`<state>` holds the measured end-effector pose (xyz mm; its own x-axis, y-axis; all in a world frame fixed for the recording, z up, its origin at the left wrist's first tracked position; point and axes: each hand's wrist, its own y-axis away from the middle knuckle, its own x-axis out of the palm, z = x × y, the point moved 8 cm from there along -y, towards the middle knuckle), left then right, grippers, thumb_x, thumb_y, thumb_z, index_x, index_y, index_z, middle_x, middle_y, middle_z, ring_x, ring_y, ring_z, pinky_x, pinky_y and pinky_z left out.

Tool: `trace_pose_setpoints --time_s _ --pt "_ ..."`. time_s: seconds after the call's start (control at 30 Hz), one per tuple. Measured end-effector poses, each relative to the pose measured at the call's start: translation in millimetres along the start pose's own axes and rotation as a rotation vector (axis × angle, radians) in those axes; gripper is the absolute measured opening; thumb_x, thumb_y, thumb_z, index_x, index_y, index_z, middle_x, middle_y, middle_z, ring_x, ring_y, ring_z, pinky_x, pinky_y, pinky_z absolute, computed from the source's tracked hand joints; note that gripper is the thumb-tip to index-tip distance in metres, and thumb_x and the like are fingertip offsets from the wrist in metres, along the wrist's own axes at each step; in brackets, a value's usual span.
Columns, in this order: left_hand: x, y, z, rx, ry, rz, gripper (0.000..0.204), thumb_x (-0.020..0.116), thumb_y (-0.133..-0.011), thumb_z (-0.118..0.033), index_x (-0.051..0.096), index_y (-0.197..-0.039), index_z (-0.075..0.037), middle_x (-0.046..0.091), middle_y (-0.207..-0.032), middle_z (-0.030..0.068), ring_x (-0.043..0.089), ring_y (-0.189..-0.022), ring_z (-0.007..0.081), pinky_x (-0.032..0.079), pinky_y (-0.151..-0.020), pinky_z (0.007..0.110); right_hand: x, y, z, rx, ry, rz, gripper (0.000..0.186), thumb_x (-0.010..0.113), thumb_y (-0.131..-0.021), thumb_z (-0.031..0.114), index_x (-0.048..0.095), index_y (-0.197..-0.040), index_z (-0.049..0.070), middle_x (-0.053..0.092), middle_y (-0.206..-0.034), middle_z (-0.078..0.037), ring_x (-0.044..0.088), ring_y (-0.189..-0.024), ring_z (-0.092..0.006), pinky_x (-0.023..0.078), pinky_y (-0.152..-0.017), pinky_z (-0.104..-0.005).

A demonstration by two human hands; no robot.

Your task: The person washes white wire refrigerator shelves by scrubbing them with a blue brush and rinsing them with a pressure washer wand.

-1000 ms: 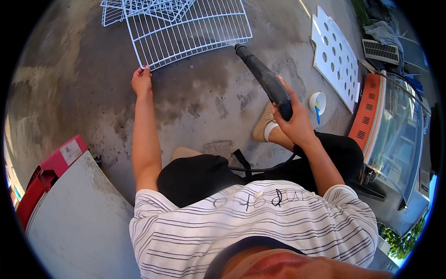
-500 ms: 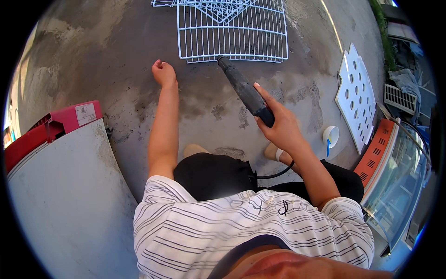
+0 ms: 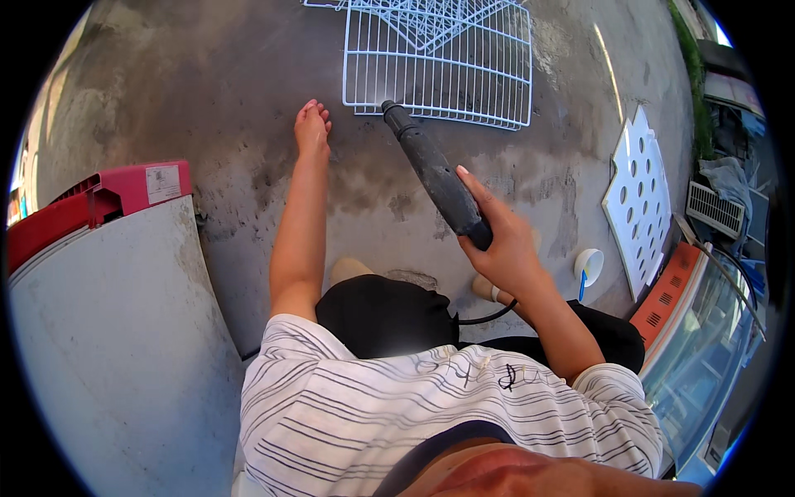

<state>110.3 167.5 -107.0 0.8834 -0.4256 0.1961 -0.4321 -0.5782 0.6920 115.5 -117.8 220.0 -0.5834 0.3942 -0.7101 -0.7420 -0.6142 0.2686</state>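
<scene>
Gripping a black wand (image 3: pixel 432 170) in the right hand (image 3: pixel 507 248), with fingers wrapped around its near end, and aiming it far and left toward the near edge of a white rack (image 3: pixel 439 60). Facing that rack on the concrete floor (image 3: pixel 240 91), far and central, overlapping more wire racks (image 3: pixel 414 23). Holding the left hand (image 3: pixel 312 128) empty, just left of the rack, with fingers loosely bent and slightly apart. Farther right, a holed white board (image 3: pixel 639 207); nearer, a white bowl (image 3: pixel 589 258) with a blue handle (image 3: pixel 582 286).
</scene>
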Motion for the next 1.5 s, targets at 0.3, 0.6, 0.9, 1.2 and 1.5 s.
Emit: trace_pose_setpoints --time_s 0.3,0.6,0.9,1.2,1.5 --pt "25.0 6.0 10.0 -0.055 -0.045 0.122 0.032 0.056 -0.095 -0.028 0.054 -0.124 -0.015 0.059 -0.111 -0.0021 0.054 -0.096 0.0089 0.045 -0.077 0.028 -29.0 -24.5 2.8 0.011 -0.011 -0.193 0.081 0.068 -0.075 0.007 0.034 -0.145 0.029 0.063 -0.097 -0.014 0.064 -0.087 -0.0297 0.050 -0.079 -0.0379" --pt "37.4 11.8 13.5 -0.014 -0.220 0.207 0.037 0.058 -0.094 -0.025 0.052 -0.128 -0.013 0.058 -0.104 -0.0035 0.054 -0.090 0.0073 0.045 -0.074 0.024 -37.3 -49.9 8.9 0.039 -0.051 -0.137 0.074 0.066 -0.082 0.019 0.031 -0.147 0.027 0.065 -0.100 -0.013 0.064 -0.085 -0.0297 0.050 -0.076 -0.0374" --pt "40.7 4.9 19.8 0.079 -0.249 0.172 0.033 0.059 -0.092 -0.014 0.054 -0.124 -0.008 0.061 -0.102 -0.0004 0.057 -0.085 0.0076 0.048 -0.067 0.021 -21.8 -36.2 -2.9 0.134 -0.039 0.077 0.073 0.066 -0.082 0.019 0.031 -0.146 0.028 0.064 -0.104 -0.014 0.064 -0.090 -0.0329 0.049 -0.080 -0.0395" --pt "29.0 0.1 12.5 0.026 -0.033 0.029 0.027 0.050 -0.097 -0.015 0.053 -0.122 -0.007 0.061 -0.110 0.0041 0.059 -0.092 0.0133 0.050 -0.079 0.029 -6.6 -21.4 4.8 0.038 -0.004 0.141 0.074 0.066 -0.084 0.021 0.029 -0.147 0.027 0.063 -0.085 -0.016 0.063 -0.079 -0.0311 0.048 -0.077 -0.0371" --pt "21.9 1.9 15.1 -0.124 0.158 0.067 0.049 0.042 -0.098 -0.033 0.040 -0.139 -0.009 0.040 -0.144 0.0087 0.036 -0.134 0.0240 0.027 -0.109 0.039 13.4 -12.8 10.6 -0.071 0.113 0.076 0.079 0.066 -0.079 0.016 0.029 -0.146 0.031 0.061 -0.089 -0.015 0.063 -0.076 -0.0358 0.051 -0.068 -0.0426"
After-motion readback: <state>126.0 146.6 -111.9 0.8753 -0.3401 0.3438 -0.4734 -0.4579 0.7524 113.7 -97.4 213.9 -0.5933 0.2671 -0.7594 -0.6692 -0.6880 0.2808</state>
